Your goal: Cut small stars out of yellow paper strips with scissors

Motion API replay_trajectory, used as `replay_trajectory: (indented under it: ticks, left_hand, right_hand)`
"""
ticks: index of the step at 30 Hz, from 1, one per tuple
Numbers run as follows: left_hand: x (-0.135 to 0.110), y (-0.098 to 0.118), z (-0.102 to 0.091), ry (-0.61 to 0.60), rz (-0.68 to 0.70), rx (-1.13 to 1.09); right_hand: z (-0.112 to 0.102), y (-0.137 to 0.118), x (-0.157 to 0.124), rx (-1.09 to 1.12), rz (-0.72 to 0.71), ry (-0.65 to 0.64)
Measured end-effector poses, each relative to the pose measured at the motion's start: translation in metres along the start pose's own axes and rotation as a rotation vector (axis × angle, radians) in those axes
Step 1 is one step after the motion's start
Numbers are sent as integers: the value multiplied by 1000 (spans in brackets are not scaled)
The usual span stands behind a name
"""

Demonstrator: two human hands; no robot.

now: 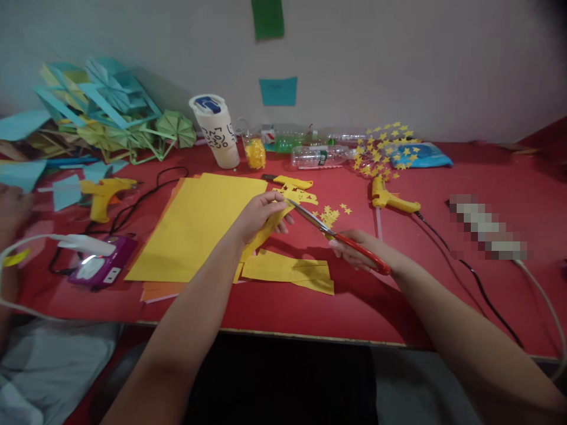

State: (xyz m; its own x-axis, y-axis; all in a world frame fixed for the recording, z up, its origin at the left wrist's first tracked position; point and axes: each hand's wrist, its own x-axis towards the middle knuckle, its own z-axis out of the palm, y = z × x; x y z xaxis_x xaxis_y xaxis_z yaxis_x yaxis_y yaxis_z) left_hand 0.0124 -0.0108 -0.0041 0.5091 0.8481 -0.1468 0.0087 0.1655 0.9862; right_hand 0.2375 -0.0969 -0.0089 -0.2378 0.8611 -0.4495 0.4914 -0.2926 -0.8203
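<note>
Between the thumb and fingers of my left hand (262,213) is a strip of yellow paper (264,231), hanging down toward the table. My right hand (358,248) is closed round the red handles of a pair of scissors (333,230). The scissor tips point up and left, right by the upper edge of the held strip; whether they touch it I cannot tell. Small yellow paper stars (328,216) lie in a pile beyond the blades. Behind my left hand are yellow offcuts (297,193) with star-shaped holes. More yellow strips (287,270) lie below my hands.
Yellow sheets (195,230) are stacked at left. Glue guns (394,198) (104,195) with cords flank the work, near a purple power socket (101,262). A tumbler (217,133), plastic bottles (321,156) and a utility knife (290,181) stand or lie behind. Another person's hand (15,206) is far left.
</note>
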Motion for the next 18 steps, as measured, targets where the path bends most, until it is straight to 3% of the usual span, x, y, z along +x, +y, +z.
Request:
replay_trajectory:
  ticks: [10, 18]
  left_hand:
    - [3, -7, 6, 146, 187, 0]
    - [4, -8, 13, 139, 244, -64]
  right_hand:
    - [9, -7, -7, 80, -84, -34]
    - [17, 3, -1, 130, -126, -39]
